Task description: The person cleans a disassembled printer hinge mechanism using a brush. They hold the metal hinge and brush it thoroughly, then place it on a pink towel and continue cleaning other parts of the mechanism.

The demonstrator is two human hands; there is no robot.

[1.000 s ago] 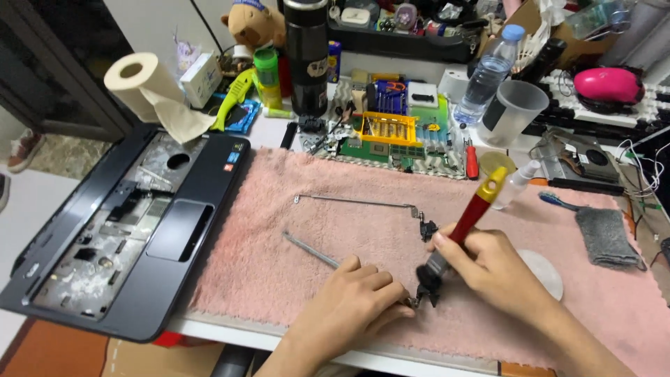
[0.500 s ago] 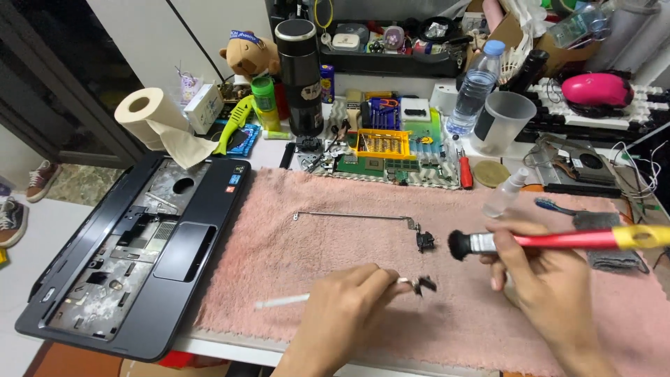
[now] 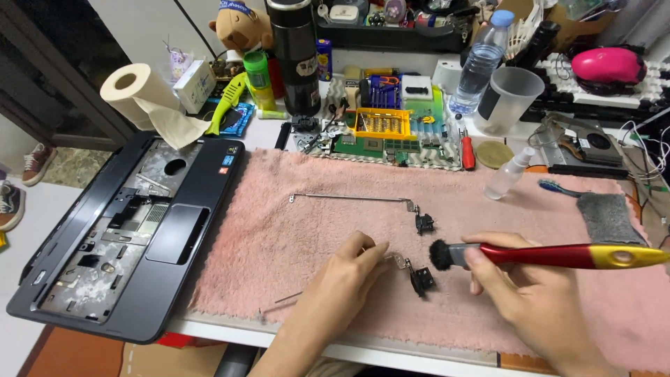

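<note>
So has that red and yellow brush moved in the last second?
Yes. The brush stood nearly upright over the pink towel a second ago; the right hand now holds it flat, bristles beside the lower hinge.

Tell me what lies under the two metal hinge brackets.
Both hinge brackets, the far one and the near one pinned by the left hand, lie on the pink towel. The towel covers the table beneath; the near bracket's rod is partly hidden by that hand.

Home electronics-repair desk: gutted laptop shell (image 3: 132,237), circuit board (image 3: 377,144), screwdriver kit (image 3: 380,122).
</note>
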